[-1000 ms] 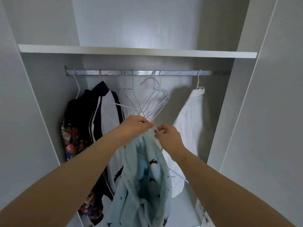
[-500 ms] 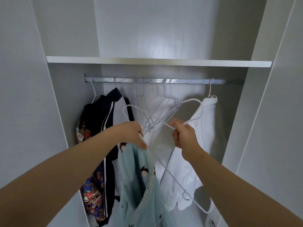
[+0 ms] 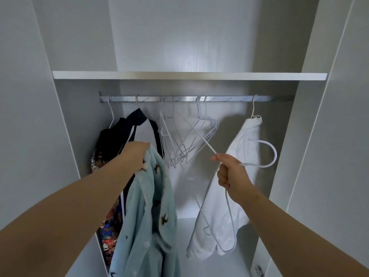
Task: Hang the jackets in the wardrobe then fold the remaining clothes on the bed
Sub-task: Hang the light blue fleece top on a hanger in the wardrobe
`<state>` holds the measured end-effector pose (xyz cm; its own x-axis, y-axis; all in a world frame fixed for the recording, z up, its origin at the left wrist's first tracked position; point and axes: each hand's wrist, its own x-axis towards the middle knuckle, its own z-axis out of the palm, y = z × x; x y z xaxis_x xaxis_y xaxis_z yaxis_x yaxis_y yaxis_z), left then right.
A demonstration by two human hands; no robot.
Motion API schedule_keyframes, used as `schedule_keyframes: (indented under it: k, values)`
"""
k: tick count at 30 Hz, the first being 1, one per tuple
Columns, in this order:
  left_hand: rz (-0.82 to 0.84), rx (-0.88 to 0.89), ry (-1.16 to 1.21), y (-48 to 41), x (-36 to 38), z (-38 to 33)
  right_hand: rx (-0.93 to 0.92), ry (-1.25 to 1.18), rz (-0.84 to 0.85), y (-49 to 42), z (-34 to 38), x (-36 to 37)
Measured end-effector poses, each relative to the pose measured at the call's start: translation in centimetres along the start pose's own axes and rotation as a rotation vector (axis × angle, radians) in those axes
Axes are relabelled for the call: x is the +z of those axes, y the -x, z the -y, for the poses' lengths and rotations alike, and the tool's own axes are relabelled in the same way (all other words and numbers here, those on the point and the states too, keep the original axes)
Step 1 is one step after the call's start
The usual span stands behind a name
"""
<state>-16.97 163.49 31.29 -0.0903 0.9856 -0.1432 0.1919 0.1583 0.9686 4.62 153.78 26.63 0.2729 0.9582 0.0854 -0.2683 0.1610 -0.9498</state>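
My left hand (image 3: 134,156) grips the collar of a light blue fleece jacket (image 3: 147,220) with small dark figures, which hangs down in front of the open wardrobe. My right hand (image 3: 231,174) holds a white wire hanger (image 3: 269,150) free of the rail, its hook pointing right and its frame hanging below my fist. The metal rail (image 3: 187,98) carries several empty white hangers (image 3: 185,140) in the middle.
A dark jacket with white stripes (image 3: 139,126) and a patterned garment (image 3: 108,222) hang at the rail's left. A white jacket (image 3: 225,216) hangs at the right. A white shelf (image 3: 189,75) runs above the rail. Wardrobe walls close in on both sides.
My right hand has pulled one hanger away from the bunch and out to the right. My left hand with the blue jacket has drawn left. The view has tilted upward.
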Motion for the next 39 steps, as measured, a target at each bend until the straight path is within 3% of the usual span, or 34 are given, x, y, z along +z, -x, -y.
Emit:
schedule_keyframes:
  k: [4,9,14,21,24,27,30,31,32,34,39]
  values:
    - [-0.005,-0.070,0.065,-0.9,-1.5,-0.7,0.128,0.105,0.120,0.3,-0.7,-1.6]
    - [0.013,0.161,-0.061,-1.4,-2.9,-0.4,0.188,0.390,0.181,0.7,-1.4,-2.9]
    - [0.141,0.338,-0.284,1.0,-1.4,-0.5,0.146,0.594,0.252,1.0,-1.7,-0.3]
    - [0.390,0.099,0.421,7.2,3.1,0.0,-0.038,0.779,0.180,1.2,-3.1,5.2]
    - [0.439,0.061,0.507,7.8,2.8,-0.2,-0.077,0.792,0.133,1.1,-3.0,5.6]
    - [0.379,0.282,0.219,6.4,1.2,0.4,-0.113,0.598,0.007,0.9,-1.9,4.3]
    - [0.061,1.015,-0.720,4.5,0.3,2.0,-0.080,0.538,-0.012,0.9,-1.5,3.2]
    - [0.022,1.164,-0.961,4.1,0.6,2.3,-0.064,0.506,-0.012,1.0,-1.5,3.1]
    - [0.066,1.171,-1.125,4.1,1.0,2.5,-0.047,0.472,-0.012,1.1,-1.4,3.1]
    - [0.181,1.006,-1.253,4.5,1.7,2.6,-0.040,0.438,0.002,1.1,-1.4,3.1]
    - [0.197,0.850,-1.064,5.1,2.6,2.8,-0.063,0.393,-0.024,0.9,-0.3,3.0]
